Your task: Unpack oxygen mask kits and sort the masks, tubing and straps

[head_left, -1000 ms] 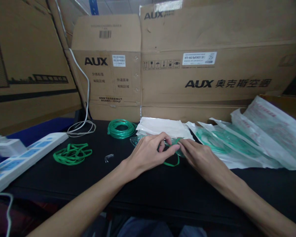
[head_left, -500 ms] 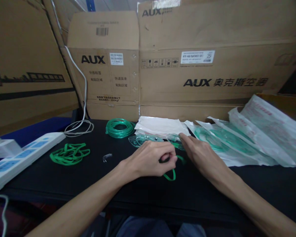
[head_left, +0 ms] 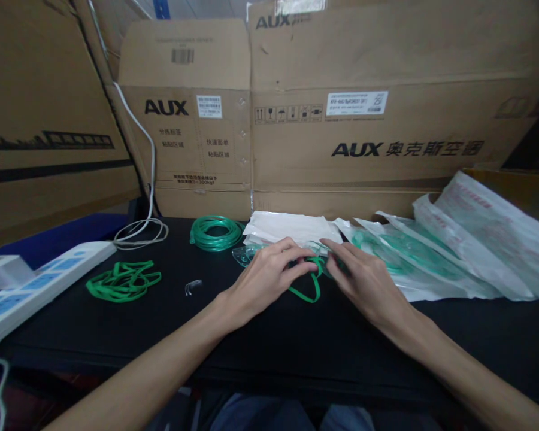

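My left hand (head_left: 269, 272) is closed, thumb and forefinger pinching a green elastic strap (head_left: 315, 293) that hangs in a loop below the fingertips. My right hand (head_left: 362, 272) has its fingers and thumb around the right side of a clear plastic oxygen mask, which it mostly covers. Another clear mask part (head_left: 242, 255) shows to the left, partly behind my left hand; whether both parts belong to one mask I cannot tell. Behind them lies a stack of white sheets or flat pouches (head_left: 290, 227).
Left of my hands are a coil of green tubing (head_left: 215, 233), a heap of green straps (head_left: 123, 281) and a small clear tube piece (head_left: 193, 287). A white power strip (head_left: 49, 287) lies far left. Bagged masks (head_left: 431, 257) lie right. Cardboard boxes (head_left: 363, 126) stand behind.
My left hand has uncurled from a fist-like grip and moved slightly up toward the mask with the strap. My right thumb has come in closer to the mask. The view has shifted slightly.
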A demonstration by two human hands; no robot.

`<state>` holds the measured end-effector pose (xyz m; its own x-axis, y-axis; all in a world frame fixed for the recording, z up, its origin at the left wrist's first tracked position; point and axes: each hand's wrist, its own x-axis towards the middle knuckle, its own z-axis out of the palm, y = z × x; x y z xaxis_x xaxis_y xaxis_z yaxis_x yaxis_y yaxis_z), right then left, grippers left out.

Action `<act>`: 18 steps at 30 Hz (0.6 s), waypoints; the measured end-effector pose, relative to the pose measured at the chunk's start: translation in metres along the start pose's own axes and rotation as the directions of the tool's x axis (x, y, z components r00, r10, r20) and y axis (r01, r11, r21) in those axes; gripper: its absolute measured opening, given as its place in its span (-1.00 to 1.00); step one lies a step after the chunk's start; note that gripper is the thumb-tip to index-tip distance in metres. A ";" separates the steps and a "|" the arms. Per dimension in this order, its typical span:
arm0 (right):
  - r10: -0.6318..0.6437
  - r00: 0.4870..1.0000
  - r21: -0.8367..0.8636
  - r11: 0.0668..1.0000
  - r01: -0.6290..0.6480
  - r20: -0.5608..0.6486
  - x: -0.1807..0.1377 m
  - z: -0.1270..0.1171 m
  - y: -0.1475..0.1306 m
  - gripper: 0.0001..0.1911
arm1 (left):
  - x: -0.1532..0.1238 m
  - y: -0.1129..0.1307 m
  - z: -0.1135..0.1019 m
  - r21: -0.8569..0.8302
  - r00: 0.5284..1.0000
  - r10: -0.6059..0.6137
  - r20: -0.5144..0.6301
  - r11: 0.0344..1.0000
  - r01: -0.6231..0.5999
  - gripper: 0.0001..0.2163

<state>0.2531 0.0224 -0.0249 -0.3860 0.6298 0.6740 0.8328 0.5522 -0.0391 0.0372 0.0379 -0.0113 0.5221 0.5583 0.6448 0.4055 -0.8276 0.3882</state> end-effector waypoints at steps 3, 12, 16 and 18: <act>0.031 0.997 0.000 1.000 -0.031 -0.066 0.001 0.001 -0.002 -0.66 | -0.001 0.001 0.000 0.021 1.000 0.002 -0.025 1.000 -0.001 -0.84; 0.365 0.930 0.243 0.899 -0.364 0.045 0.010 -0.009 -0.003 -0.75 | -0.003 0.002 -0.001 0.067 0.998 0.042 -0.045 0.997 -0.039 -0.88; 0.401 0.887 0.511 0.726 -0.460 0.228 0.012 -0.011 -0.001 -0.73 | -0.003 0.001 0.001 0.139 0.998 -0.017 0.063 0.990 0.008 -0.86; 0.372 0.879 0.569 0.670 -0.477 0.300 0.013 -0.010 0.000 -0.68 | -0.003 0.002 0.000 0.168 0.995 -0.052 0.090 0.985 0.037 -0.87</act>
<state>0.2527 0.0249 -0.0086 -0.1487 0.9224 0.3565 0.5162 0.3799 -0.7676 0.0368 0.0351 -0.0128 0.5654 0.6039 0.5619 0.5449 -0.7848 0.2952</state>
